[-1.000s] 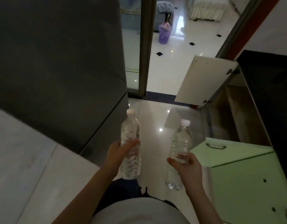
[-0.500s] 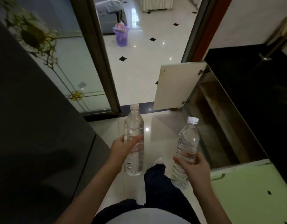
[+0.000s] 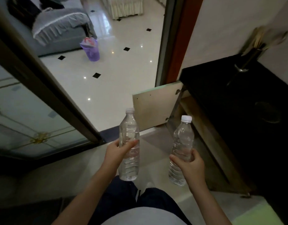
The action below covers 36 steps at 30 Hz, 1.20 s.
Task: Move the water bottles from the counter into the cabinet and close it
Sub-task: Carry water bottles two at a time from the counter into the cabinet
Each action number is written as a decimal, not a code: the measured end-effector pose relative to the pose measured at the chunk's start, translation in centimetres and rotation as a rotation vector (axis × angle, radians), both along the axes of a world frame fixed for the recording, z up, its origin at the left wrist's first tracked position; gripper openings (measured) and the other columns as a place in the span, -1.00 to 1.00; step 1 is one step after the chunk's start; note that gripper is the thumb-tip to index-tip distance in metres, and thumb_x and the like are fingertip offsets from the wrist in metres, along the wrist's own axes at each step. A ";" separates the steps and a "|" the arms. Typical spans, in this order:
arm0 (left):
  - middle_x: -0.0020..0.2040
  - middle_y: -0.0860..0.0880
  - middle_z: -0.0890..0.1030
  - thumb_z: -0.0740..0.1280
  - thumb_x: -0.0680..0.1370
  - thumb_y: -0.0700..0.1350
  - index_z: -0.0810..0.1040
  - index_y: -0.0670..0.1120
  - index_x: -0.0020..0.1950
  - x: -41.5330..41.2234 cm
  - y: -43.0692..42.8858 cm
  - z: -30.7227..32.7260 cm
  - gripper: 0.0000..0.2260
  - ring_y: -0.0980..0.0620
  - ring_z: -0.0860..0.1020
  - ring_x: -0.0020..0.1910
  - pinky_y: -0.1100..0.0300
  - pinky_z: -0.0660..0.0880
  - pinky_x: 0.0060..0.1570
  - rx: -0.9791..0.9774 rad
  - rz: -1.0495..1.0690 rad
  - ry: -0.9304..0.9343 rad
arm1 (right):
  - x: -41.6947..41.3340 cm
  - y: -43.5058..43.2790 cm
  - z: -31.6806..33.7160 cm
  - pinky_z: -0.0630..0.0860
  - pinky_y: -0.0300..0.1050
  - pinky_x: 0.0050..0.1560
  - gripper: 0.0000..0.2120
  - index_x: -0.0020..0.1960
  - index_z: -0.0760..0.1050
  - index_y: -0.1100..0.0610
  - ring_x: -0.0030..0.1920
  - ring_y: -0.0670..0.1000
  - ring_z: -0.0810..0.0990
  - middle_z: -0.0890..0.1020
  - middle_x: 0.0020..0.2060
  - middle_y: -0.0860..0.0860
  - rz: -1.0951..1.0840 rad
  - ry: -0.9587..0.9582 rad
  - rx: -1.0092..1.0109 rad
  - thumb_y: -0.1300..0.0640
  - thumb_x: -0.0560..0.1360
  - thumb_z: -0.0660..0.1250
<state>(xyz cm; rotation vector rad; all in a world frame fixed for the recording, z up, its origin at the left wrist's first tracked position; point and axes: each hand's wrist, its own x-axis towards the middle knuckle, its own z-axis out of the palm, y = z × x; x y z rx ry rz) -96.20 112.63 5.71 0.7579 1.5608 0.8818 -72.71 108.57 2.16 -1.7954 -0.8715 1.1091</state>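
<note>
My left hand [image 3: 116, 151] grips a clear water bottle [image 3: 129, 132] with a white cap, held upright over the floor. My right hand [image 3: 189, 165] grips a second clear water bottle [image 3: 183, 142], also upright, close to the open cabinet [image 3: 203, 130] under the black counter [image 3: 237, 101]. The cabinet door [image 3: 153, 108] stands swung out toward the doorway, its pale inner face showing. The cabinet's inside is dark with a brownish floor.
A second, green cabinet door [image 3: 257, 213] hangs open at the lower right. A holder with chopsticks [image 3: 252, 51] stands on the counter's far end. A glass sliding door [image 3: 34, 120] is on the left. Beyond the doorway are a purple bin [image 3: 91, 49] and a grey sofa [image 3: 58, 28].
I have stepped forward and turned right; the open cabinet and its door are nearer and more central. Both hands still hold the bottles upright, the right one now closer to the cabinet opening.
</note>
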 end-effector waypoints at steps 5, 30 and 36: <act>-0.22 0.00 0.73 0.50 0.43 -0.02 0.65 0.03 -0.10 1.7 7.8 -1.8 -0.90 0.03 0.69 -0.19 0.20 0.53 -0.21 -0.054 -0.173 0.039 | 0.8 4.1 -1.5 0.60 -0.12 -0.18 -0.64 -0.03 0.59 0.07 -0.23 -0.06 0.70 0.71 -0.21 0.00 -0.178 0.018 -0.057 0.17 0.24 0.64; -0.16 -0.05 0.72 0.55 0.36 0.02 0.64 -0.05 -0.01 18.8 30.0 -38.3 -0.72 -0.05 0.69 -0.15 0.05 0.61 -0.03 -0.268 -0.899 0.211 | 6.3 16.8 -34.6 0.51 -0.36 -0.27 -0.56 0.01 0.52 -0.01 -0.22 -0.18 0.66 0.69 -0.18 -0.06 -0.684 0.041 -0.229 0.25 0.25 0.61; -0.20 -0.10 0.73 0.56 0.37 0.00 0.67 -0.09 -0.09 24.1 32.4 -55.8 -0.78 -0.09 0.70 -0.19 -0.01 0.64 -0.06 -0.165 -0.987 0.186 | 11.3 17.9 -52.6 0.53 -0.35 -0.23 -0.56 0.03 0.57 0.01 -0.18 -0.17 0.67 0.70 -0.17 -0.07 -0.619 -0.061 -0.232 0.15 0.22 0.63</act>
